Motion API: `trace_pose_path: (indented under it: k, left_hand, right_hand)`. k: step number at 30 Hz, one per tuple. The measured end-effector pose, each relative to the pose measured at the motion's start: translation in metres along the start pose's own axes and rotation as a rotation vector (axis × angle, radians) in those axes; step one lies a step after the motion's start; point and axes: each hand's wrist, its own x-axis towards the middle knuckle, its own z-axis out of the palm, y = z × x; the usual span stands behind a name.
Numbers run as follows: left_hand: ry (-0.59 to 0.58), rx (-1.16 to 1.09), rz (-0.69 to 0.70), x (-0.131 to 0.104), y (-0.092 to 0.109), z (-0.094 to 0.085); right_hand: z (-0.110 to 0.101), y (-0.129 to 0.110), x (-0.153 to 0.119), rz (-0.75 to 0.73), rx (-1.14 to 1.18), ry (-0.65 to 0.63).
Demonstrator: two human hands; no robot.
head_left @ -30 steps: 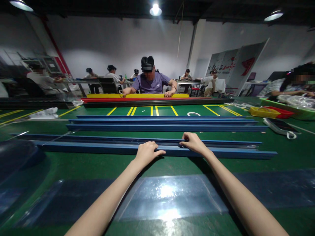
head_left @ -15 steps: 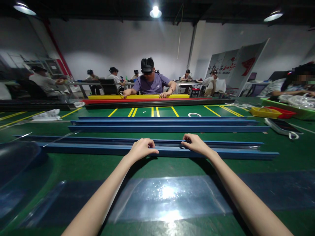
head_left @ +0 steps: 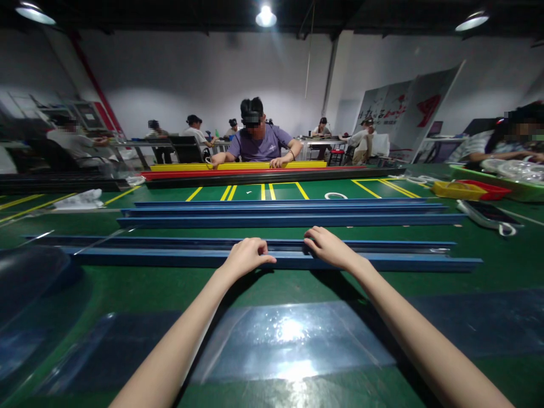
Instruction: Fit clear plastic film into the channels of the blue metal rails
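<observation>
A long blue channel (head_left: 170, 258) lies crosswise on the green table, nearest to me. My left hand (head_left: 250, 255) is curled over its middle, thumb on the front wall and fingers reaching inside the channel. To the right, my right hand (head_left: 325, 246) rests at the same channel with its fingers bent toward the rear wall; thumb and fingertips are apart and nothing shows between them. Behind lie more blue strips (head_left: 293, 220), parallel to the near one. A clear plastic sheet (head_left: 242, 340) lies flat under my forearms.
Across the table (head_left: 501, 255) a person (head_left: 261, 141) holds yellow strips (head_left: 178, 167), with red and black strips before them. A phone (head_left: 488, 215), a yellow tray (head_left: 459, 190) and a green tray (head_left: 522, 191) are at right. A white ring (head_left: 335, 196) lies beyond the blue strips.
My right hand has shifted slightly left along the channel and its fingers have opened. My left hand has barely moved. The person opposite has moved a hand slightly left.
</observation>
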Motion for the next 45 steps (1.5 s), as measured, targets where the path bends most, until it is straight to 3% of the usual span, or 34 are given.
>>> trace_pose_path:
  k: [4, 8, 14, 22, 25, 32, 45]
  left_hand:
    - [0.0, 0.019, -0.033, 0.0, 0.003, -0.002]
    - [-0.017, 0.065, -0.062, -0.001, 0.005, -0.003]
    - [-0.014, 0.184, 0.064, -0.004, -0.002, 0.004]
    - [0.168, 0.39, 0.265, -0.005, -0.002, 0.028]
    - [0.249, 0.434, 0.317, -0.005, -0.003, 0.035]
    - [0.381, 0.465, 0.274, -0.007, -0.005, 0.042]
    - [0.373, 0.384, 0.266, -0.006, -0.007, 0.046]
  right_hand:
    - [0.013, -0.012, 0.003, -0.012, 0.018, 0.073]
    - [0.021, -0.017, 0.003, 0.039, -0.04, 0.066]
    - [0.017, -0.017, 0.001, 0.043, -0.113, 0.029]
    - [0.012, 0.004, -0.005, 0.258, -0.213, 0.073]
    - [0.01, 0.017, -0.009, 0.266, -0.244, 0.099]
    - [0.008, 0.034, -0.014, 0.258, -0.237, 0.116]
    - [0.007, 0.034, -0.015, 0.261, -0.217, 0.124]
